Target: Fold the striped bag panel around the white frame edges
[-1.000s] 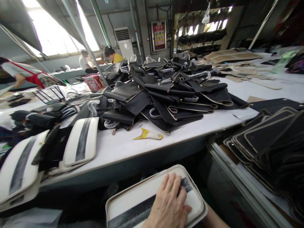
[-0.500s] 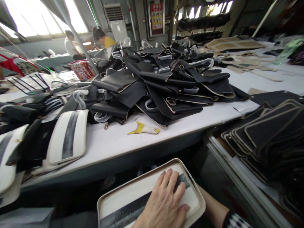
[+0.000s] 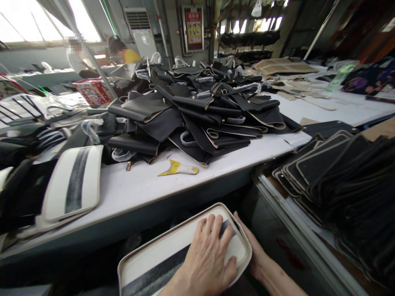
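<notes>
A cream-white bag panel (image 3: 163, 255) with a dark stripe and a raised rim is in front of me, below the table edge, tilted with its right end higher. My left hand (image 3: 205, 253) lies on its upper face, fingers spread and thumb out to the right. At the panel's right rim is my right hand (image 3: 251, 250), holding it from the side and below; most of its fingers are hidden behind the panel. A similar striped white panel (image 3: 57, 183) lies at the left on the table's front edge.
Black leather bag pieces (image 3: 166, 123) with plastic-wrapped handles are heaped on the white table (image 3: 138, 189). Near its edge lies a yellow-and-white scrap (image 3: 179, 167). To the right, dark panels (image 3: 327, 164) are stacked over a metal-framed cart (image 3: 277, 205). Two people sit far back left.
My right hand has come into view at the panel's right rim, where only the forearm showed before. The panel and my left hand sit slightly further left as the view shifts.
</notes>
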